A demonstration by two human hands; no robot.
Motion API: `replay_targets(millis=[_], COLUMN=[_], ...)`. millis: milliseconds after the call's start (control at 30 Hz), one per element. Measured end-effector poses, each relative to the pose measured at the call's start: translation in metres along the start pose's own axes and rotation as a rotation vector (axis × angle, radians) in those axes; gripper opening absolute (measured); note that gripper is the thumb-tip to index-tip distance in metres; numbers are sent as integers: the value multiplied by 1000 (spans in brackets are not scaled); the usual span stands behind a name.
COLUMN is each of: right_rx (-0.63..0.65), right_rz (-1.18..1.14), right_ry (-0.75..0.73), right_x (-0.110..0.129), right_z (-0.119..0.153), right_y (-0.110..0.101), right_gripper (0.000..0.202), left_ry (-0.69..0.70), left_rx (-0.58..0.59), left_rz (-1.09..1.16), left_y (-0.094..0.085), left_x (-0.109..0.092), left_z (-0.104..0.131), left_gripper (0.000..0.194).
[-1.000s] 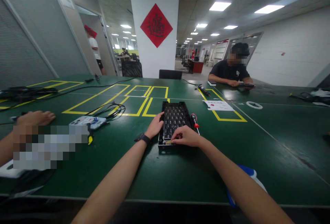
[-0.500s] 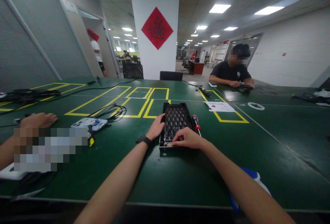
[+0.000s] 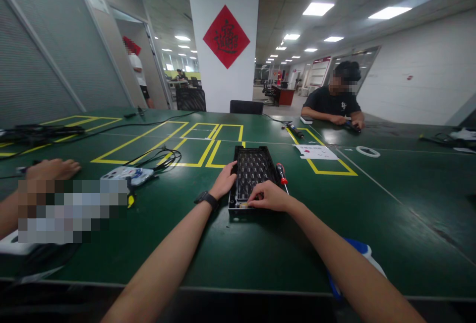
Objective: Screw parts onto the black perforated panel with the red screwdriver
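A black rectangular case [image 3: 254, 169] with a patterned inner surface lies on the green table. My left hand [image 3: 224, 180] rests along its left edge, the fingers closed against the side, a dark band on the wrist. At the case's near end, my right hand [image 3: 267, 196] has its fingertips pinched together by a small yellowish piece [image 3: 243, 205]. Whatever is between those fingertips is too small to make out. A red and black screwdriver [image 3: 281, 174] lies just right of the case.
On the left are a phone [image 3: 128, 175], black cables [image 3: 169, 157] and another person's hand [image 3: 55, 169]. White paper [image 3: 316, 152] and a white ring [image 3: 368, 152] lie to the right. A blue and white object [image 3: 359, 247] is partly under my right forearm. Another person sits at the far right.
The view has shifted very slightly. Both of my hands keep nearly the same place on the case.
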State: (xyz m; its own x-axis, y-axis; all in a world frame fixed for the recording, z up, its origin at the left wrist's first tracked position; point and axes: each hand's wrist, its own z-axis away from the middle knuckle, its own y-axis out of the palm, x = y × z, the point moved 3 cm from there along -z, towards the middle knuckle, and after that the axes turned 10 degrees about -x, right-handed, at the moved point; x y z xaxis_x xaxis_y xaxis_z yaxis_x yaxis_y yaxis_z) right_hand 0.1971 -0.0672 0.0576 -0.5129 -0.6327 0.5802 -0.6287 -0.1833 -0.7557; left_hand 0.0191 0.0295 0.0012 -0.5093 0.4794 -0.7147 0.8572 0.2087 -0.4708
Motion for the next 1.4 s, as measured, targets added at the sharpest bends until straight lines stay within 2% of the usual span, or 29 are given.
replay_targets(millis=[300, 567, 667, 800, 867, 967, 1100, 1267, 1333, 1400], right_rx=[2, -14, -59, -214, -194, -150, -183, -179, -138, -39], right_rz=[-4, -14, -5, 273, 431, 516, 473, 343, 224, -20], right_ry=[15, -47, -51, 33, 69, 117, 183, 186, 207, 274], right_x=[1, 4, 3, -5, -10, -17, -23, -20, -17, -13], right_z=[-1, 0, -2, -16, -28, -47, -64, -67, -65, -62], right_y=[0, -1, -4, -10, -7, 3, 12, 16, 16, 17], right_gripper=[24, 23, 24, 25, 23, 19, 12, 11, 13, 17], left_ry=[-7, -14, -6, -11, -12, -16, -26, -36, -43, -41], left_rx=[6, -6, -11, -15, -20, -16, -16, -26, -24, -20], left_rz=[10, 31, 31, 35, 39, 38, 34, 31, 21, 11], left_y=[0, 0, 0, 1, 1, 1, 1, 0, 0, 0], left_x=[0, -1, 0, 3, 4, 4, 4, 5, 5, 4], left_z=[0, 0, 0, -1, -1, -1, -1, -1, -1, -2], left_gripper=[56, 56, 56, 56, 56, 56, 57, 57, 57, 57])
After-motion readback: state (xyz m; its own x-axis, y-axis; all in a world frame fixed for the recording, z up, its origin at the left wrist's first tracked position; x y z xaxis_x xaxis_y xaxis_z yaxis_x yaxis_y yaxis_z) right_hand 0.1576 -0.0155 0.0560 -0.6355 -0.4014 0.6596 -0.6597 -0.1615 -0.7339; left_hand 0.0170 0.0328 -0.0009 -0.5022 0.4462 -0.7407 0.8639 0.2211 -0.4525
